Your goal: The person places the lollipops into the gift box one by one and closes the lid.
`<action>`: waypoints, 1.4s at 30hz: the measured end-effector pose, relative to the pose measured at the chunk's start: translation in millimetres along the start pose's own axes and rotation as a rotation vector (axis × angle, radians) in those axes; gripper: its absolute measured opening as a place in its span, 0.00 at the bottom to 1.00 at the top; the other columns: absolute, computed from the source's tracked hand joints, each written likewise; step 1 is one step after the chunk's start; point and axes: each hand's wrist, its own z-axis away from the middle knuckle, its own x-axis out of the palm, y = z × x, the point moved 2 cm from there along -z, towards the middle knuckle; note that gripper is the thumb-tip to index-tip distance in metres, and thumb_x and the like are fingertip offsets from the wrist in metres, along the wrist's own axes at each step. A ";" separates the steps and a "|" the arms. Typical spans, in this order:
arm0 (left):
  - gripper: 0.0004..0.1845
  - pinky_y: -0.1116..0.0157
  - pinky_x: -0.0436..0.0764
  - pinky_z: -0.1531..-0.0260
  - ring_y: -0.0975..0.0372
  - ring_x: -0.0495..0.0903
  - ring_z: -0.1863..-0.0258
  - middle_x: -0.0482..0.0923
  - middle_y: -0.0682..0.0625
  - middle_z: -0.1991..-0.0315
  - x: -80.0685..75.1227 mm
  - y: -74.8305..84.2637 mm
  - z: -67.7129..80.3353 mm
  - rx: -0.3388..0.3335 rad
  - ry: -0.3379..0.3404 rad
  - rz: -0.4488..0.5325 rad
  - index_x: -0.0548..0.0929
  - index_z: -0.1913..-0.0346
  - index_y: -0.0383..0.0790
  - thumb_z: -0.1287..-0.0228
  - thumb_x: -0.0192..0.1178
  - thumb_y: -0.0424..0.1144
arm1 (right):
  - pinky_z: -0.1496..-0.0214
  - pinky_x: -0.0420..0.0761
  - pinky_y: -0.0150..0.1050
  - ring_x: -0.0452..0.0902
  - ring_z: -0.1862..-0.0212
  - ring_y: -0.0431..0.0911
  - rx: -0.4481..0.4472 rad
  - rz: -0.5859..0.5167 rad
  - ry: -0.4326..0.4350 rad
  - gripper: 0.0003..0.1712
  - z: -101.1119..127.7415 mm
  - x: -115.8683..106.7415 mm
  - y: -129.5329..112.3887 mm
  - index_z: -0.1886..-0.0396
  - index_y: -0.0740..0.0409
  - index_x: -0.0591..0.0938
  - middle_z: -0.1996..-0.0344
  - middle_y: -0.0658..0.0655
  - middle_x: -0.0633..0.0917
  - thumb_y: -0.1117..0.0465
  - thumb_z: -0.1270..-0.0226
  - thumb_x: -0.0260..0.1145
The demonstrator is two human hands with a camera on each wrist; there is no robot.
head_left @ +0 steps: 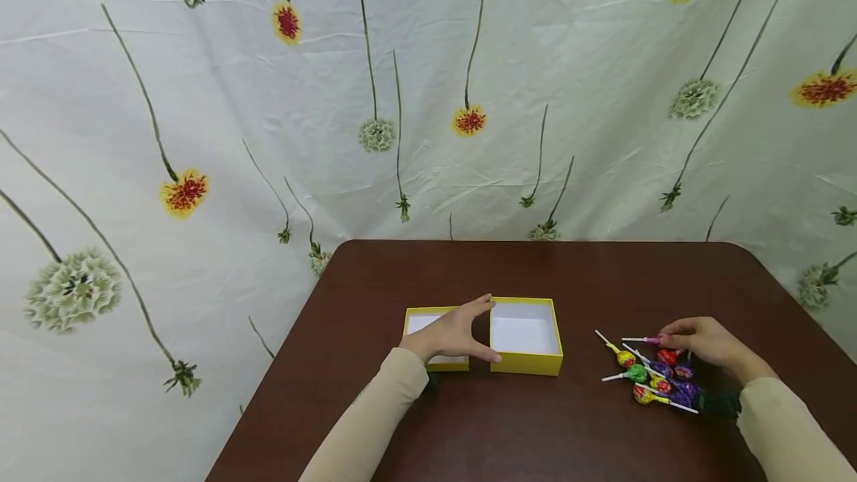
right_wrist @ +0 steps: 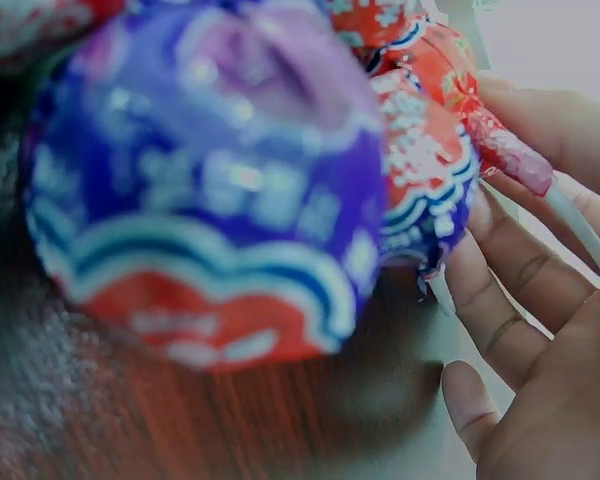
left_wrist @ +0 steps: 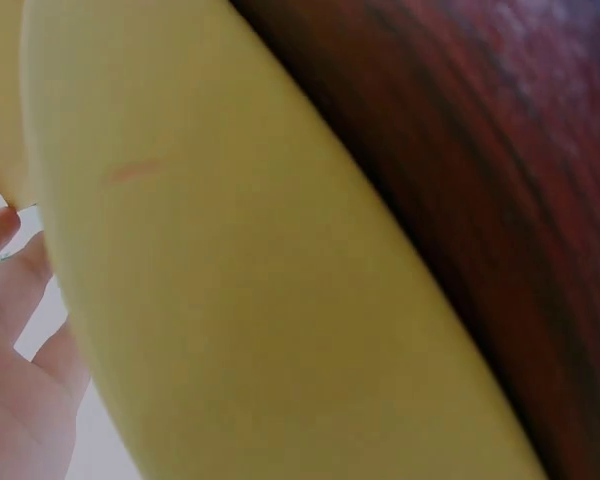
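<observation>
In the head view my left hand (head_left: 451, 329) is at the left side of an open yellow box (head_left: 525, 364) with a white inside. Its thumb and fingers are spread apart, fingertips right at the box's near and far left corners. Under this hand lies a shallower yellow box part (head_left: 450, 365), partly hidden. A yellow wall (left_wrist: 260, 260) fills most of the left wrist view. My right hand (head_left: 706, 344) pinches a pink-wrapped lollipop (head_left: 652, 341) at the far side of a lollipop pile (head_left: 659, 370). A purple lollipop (right_wrist: 210, 200) looms close in the right wrist view.
The pile has several lollipops in yellow, green, red and purple wrappers, white sticks pointing different ways. It lies to the right of the boxes on a dark brown table (head_left: 535, 430). Behind the table's far edge hangs a white flowered cloth (head_left: 428, 95).
</observation>
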 end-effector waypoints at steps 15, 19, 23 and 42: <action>0.54 0.48 0.63 0.26 0.55 0.53 0.20 0.47 0.52 0.18 0.9 -2.2 -3.6 0.005 0.030 -0.007 0.58 0.21 0.48 0.46 0.74 0.57 | 0.48 0.75 0.61 0.80 0.57 0.48 -0.024 -0.036 0.038 0.27 3.9 -3.9 2.6 0.46 0.73 0.80 0.58 0.61 0.88 0.50 0.25 0.61; 0.53 0.48 0.64 0.27 0.54 0.54 0.21 0.48 0.53 0.18 1.9 -1.9 -3.7 -0.003 0.037 -0.010 0.58 0.21 0.49 0.47 0.74 0.58 | 0.46 0.73 0.67 0.81 0.53 0.54 -0.034 -0.054 0.050 0.31 5.9 -3.4 3.0 0.42 0.74 0.78 0.55 0.66 0.88 0.48 0.25 0.60; 0.53 0.48 0.64 0.27 0.55 0.54 0.21 0.48 0.54 0.18 3.2 -1.3 -4.1 -0.006 0.045 0.005 0.58 0.21 0.49 0.46 0.74 0.57 | 0.45 0.72 0.69 0.81 0.51 0.59 -0.037 -0.065 0.069 0.32 7.6 -3.3 1.7 0.41 0.75 0.77 0.53 0.69 0.87 0.48 0.24 0.59; 0.52 0.48 0.64 0.27 0.55 0.52 0.20 0.48 0.55 0.18 5.6 -4.4 -0.6 -0.033 0.044 0.094 0.60 0.21 0.50 0.47 0.76 0.54 | 0.46 0.77 0.68 0.80 0.48 0.67 -0.140 -0.074 0.231 0.28 8.7 4.8 -17.4 0.38 0.75 0.74 0.49 0.75 0.83 0.54 0.22 0.57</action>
